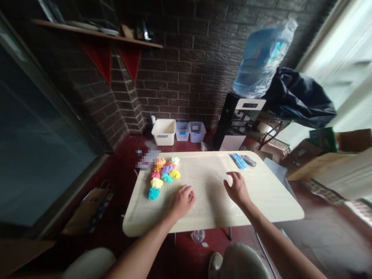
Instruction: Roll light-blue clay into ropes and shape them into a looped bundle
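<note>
My left hand (183,199) is over the near middle of the pale table (270,199), fingers loosely curled with a gap between them and the thumb. Nothing shows in it. To its left lies a group of soft, crumpled lumps, among them a teal one (154,193), a pale yellow one (157,183), a purple one (167,169) and a bright yellow one (174,174). My right hand (236,188) is open above the table, thumb and fingers apart, holding nothing. Beyond it are a blue striped soft bundle (239,161) and a grey one (249,161).
A clear, textured sheet (200,172) covers much of the tabletop. Behind the table stand a white bin (164,132) and two clear bluish bins. A water dispenser (232,142) with a blue bottle (257,60) is at the back right. A paper bag (83,211) is on the left floor.
</note>
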A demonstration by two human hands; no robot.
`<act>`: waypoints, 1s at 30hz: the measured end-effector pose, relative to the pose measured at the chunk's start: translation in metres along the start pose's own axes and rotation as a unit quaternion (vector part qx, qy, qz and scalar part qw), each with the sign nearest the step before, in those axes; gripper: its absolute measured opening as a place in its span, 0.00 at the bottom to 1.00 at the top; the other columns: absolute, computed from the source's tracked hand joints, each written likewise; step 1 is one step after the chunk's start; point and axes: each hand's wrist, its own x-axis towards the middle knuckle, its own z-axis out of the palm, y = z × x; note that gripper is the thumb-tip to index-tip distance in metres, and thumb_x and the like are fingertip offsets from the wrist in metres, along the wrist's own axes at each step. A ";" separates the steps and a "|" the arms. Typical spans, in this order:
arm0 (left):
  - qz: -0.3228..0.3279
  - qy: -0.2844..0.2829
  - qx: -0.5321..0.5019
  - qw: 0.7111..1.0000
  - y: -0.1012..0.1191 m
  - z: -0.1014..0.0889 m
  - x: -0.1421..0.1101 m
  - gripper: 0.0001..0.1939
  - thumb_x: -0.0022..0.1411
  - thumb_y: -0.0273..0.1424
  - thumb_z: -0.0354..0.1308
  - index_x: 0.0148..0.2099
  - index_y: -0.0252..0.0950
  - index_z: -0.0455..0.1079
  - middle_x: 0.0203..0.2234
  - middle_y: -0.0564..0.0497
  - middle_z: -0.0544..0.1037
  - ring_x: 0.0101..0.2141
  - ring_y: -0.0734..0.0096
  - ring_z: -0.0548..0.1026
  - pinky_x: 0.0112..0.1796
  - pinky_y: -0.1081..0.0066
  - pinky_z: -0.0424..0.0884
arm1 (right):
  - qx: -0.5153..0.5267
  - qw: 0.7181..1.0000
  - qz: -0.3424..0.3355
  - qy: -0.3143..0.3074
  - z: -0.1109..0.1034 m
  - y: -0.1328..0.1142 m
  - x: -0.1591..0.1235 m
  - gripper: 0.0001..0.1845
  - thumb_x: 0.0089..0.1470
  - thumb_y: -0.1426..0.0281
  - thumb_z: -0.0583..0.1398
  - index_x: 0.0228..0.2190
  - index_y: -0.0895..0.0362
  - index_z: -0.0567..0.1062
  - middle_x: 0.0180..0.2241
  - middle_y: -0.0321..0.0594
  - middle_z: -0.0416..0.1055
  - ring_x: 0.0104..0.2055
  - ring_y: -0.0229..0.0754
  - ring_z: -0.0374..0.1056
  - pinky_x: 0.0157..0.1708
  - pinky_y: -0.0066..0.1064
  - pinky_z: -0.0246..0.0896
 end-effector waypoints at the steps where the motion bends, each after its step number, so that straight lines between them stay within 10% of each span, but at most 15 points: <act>1: 0.002 -0.006 -0.002 1.000 0.001 -0.001 0.000 0.04 0.63 0.26 0.57 0.39 0.38 0.73 0.37 0.47 0.79 0.38 0.63 0.77 0.42 0.66 0.71 | 0.002 1.000 -0.008 -0.012 0.000 -0.009 -0.004 0.18 0.60 0.66 0.59 0.49 0.60 0.77 0.49 0.59 0.74 0.54 0.62 0.71 0.56 0.55 0.68; 9: 0.029 -0.042 -0.052 0.997 0.006 -0.043 -0.030 0.12 0.59 0.31 0.66 0.46 0.39 0.79 0.43 0.46 0.81 0.47 0.58 0.80 0.52 0.62 0.76 | 0.002 0.991 -0.047 -0.129 0.013 -0.086 -0.041 0.17 0.57 0.66 0.62 0.47 0.61 0.79 0.45 0.56 0.79 0.48 0.57 0.80 0.51 0.48 0.74; 19: -0.073 0.120 -0.102 0.985 -0.022 -0.128 -0.098 0.08 0.66 0.26 0.57 0.41 0.38 0.78 0.39 0.46 0.84 0.40 0.64 0.82 0.42 0.68 0.77 | 0.010 0.977 -0.051 -0.209 0.046 -0.182 -0.085 0.18 0.63 0.69 0.66 0.53 0.59 0.78 0.52 0.53 0.78 0.55 0.53 0.76 0.57 0.47 0.72; 30: -0.103 0.168 -0.131 0.972 -0.023 -0.165 -0.104 0.08 0.63 0.27 0.57 0.38 0.37 0.79 0.35 0.48 0.84 0.35 0.67 0.80 0.36 0.71 0.74 | 0.042 0.972 0.005 -0.231 0.030 -0.214 -0.086 0.19 0.68 0.63 0.64 0.57 0.56 0.74 0.57 0.48 0.74 0.53 0.50 0.75 0.52 0.48 0.75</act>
